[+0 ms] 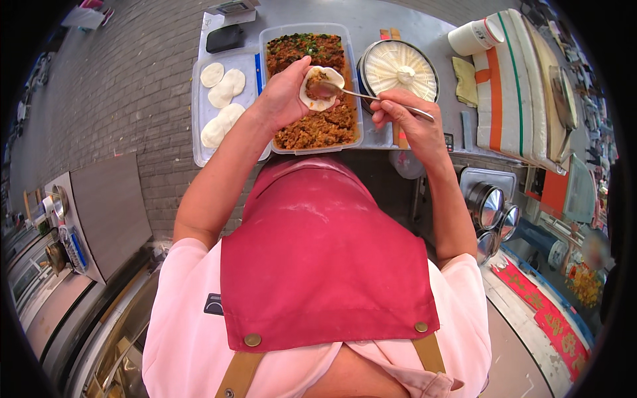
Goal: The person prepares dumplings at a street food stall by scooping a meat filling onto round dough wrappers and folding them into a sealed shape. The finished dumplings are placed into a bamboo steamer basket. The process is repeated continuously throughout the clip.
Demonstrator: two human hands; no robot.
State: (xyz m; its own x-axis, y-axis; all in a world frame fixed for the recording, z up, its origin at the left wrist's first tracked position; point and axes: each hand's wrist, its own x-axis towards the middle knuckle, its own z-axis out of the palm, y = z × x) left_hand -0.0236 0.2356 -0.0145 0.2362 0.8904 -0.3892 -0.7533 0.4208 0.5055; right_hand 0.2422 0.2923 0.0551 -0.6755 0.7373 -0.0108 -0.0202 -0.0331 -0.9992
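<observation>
My left hand (286, 94) holds a round dough wrapper (315, 103) on its fingers, above a plastic tub of minced filling (306, 130) with chopped greens at its far end. Some filling lies on the wrapper. Between thumb and fingers of my right hand (410, 117) is the handle of a metal spoon (356, 93), its bowl touching the filling on the wrapper. Several flat dough wrappers (212, 74) lie on a clear plastic lid (198, 144) left of the tub. Right of the tub, one pleated white bun (406, 74) sits on a woven liner in a round steamer (434, 79).
A black case (225, 38) lies beyond the lid. At the right stand a paper cup (475, 37), a folded yellow cloth (465, 81) and a foam box (485, 107) with coloured tape. A small timer (449, 142) is near the table's front edge, with metal canisters (485, 205) lower right.
</observation>
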